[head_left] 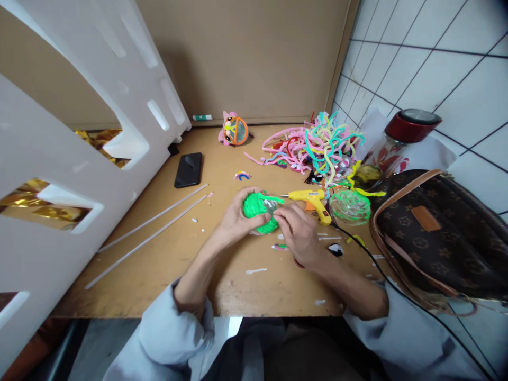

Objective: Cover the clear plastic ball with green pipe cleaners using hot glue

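A green fuzzy ball [254, 205] sits in my left hand [235, 218], whose fingers and thumb wrap round its left side. A patch on the ball's right side shows clear and whitish, with a green strand end sticking out above it. My right hand [298, 233] is closed in a pinch at that right side; what its fingertips hold is too small to make out. Just behind my right hand lies a yellow glue gun [313, 200], nozzle pointing left. A clear ball partly wound in green [350, 206] rests to the right of the gun.
Tangled coloured pipe cleaners [317, 145] lie at the back right, near a red-lidded jar [408, 127] and a brown bag [448, 233]. A pink owl-like figure [233, 129], a black phone [188, 170] and two white sticks [159, 228] are further left. The gun's black cable [391, 283] runs right.
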Demonstrator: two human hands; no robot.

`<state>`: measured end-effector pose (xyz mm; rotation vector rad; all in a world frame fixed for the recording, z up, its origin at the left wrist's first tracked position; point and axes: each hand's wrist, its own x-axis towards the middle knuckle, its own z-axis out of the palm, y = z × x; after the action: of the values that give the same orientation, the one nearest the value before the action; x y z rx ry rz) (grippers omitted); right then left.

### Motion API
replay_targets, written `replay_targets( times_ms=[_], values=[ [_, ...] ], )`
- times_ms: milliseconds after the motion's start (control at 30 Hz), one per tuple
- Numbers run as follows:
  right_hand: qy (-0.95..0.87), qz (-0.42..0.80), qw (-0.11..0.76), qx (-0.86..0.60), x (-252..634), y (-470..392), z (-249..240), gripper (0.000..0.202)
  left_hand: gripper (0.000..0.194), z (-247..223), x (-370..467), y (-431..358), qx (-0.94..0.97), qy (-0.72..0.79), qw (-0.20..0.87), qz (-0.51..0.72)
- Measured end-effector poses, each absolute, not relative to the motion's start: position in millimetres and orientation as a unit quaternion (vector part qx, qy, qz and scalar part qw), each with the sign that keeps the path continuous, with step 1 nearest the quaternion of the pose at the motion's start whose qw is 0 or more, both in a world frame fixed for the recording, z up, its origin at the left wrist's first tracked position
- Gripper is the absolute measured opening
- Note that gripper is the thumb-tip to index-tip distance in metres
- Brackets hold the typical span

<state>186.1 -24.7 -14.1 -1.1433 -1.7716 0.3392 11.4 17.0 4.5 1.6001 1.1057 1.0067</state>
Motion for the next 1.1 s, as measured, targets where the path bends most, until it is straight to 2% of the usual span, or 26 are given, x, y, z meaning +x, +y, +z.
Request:
replay_targets(
  times_ms=[367,633,933,1100],
  values=[
    [-0.708,0.129,0.492,-0.490,183.9,-24.4,-9.1,0.019,0.059,1.4,10.8,17.8,0.674,0.442,0.423,0.415],
    [-0.682,0.176,0.519,-0.484,182.4,-28.8,-10.5,0.017,0.061,5.6,11.3,16.6,0.646,0.439,0.466,0.416],
    [-0.719,0.106,0.518,-0.451,184.4,-26.7,-11.9,0.017,0.061,11.1,11.2,15.7,0.647,0.456,0.464,0.397],
    [-0.648,0.029,0.514,-0.561,218.1,-2.9,-1.8,0.022,0.062,6.1,11.5,16.0,0.648,0.475,0.442,0.399]
  ],
)
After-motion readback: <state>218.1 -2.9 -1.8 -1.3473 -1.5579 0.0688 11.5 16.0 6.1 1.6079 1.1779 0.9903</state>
